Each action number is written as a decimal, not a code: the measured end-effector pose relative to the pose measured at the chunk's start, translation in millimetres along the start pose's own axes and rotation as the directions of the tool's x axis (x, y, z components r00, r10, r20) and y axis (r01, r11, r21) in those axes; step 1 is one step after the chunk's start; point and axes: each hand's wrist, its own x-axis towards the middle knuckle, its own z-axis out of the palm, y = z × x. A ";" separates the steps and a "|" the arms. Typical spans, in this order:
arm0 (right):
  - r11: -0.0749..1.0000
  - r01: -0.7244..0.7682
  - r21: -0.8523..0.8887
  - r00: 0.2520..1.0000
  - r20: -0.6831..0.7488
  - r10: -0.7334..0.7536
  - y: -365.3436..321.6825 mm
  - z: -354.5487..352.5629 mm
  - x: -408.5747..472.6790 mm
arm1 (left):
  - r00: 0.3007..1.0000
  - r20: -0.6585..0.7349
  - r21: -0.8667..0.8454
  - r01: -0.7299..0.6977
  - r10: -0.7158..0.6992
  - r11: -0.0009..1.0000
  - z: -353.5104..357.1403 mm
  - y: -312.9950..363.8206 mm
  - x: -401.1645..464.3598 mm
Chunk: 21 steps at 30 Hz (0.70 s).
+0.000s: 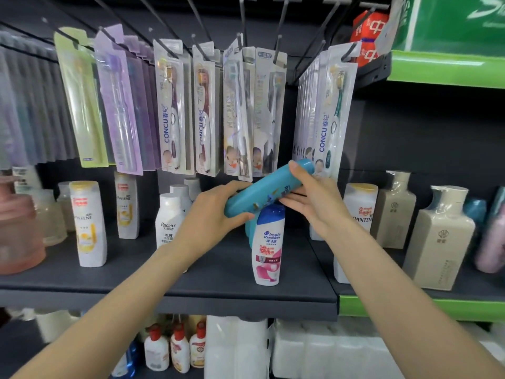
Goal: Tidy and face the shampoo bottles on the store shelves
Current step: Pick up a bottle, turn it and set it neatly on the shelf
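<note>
A teal shampoo bottle [266, 188] is held tilted in the air above the dark shelf [191, 272], its upper end toward the right. My left hand [216, 214] grips its lower end, thumb underneath. My right hand [311, 198] holds its upper end, thumb on top and fingers stretched below. Right under it stands a white Head & Shoulders bottle [267, 244] with a blue cap, label facing me. Another teal bottle [248, 228] stands behind that one, mostly hidden.
Packaged toothbrushes [175, 110] hang on pegs just above the hands. White Pantene bottles [87, 222] and Raclen bottles [168, 217] stand left; beige square bottles [437, 242] and a Pantene bottle [359, 206] stand right. A pink jug [16, 231] is far left. Lower shelf holds small bottles [177, 348].
</note>
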 end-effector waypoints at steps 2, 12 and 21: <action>0.997 0.018 0.075 1.000 0.005 -0.019 0.3 5.4 -1.2 | 0.999 -0.022 -0.064 0.029 -0.030 0.998 -5.9 0.0 -1.1; 0.934 -0.022 0.357 0.981 0.188 -0.048 15.8 0.5 -7.0 | 0.945 0.264 -0.485 0.302 -0.192 0.821 -27.0 -4.6 -13.0; 0.976 -0.013 0.215 0.973 0.227 -0.037 22.6 -5.8 -6.0 | 0.993 -0.006 -0.223 0.116 -0.120 0.968 -18.6 -9.2 -12.3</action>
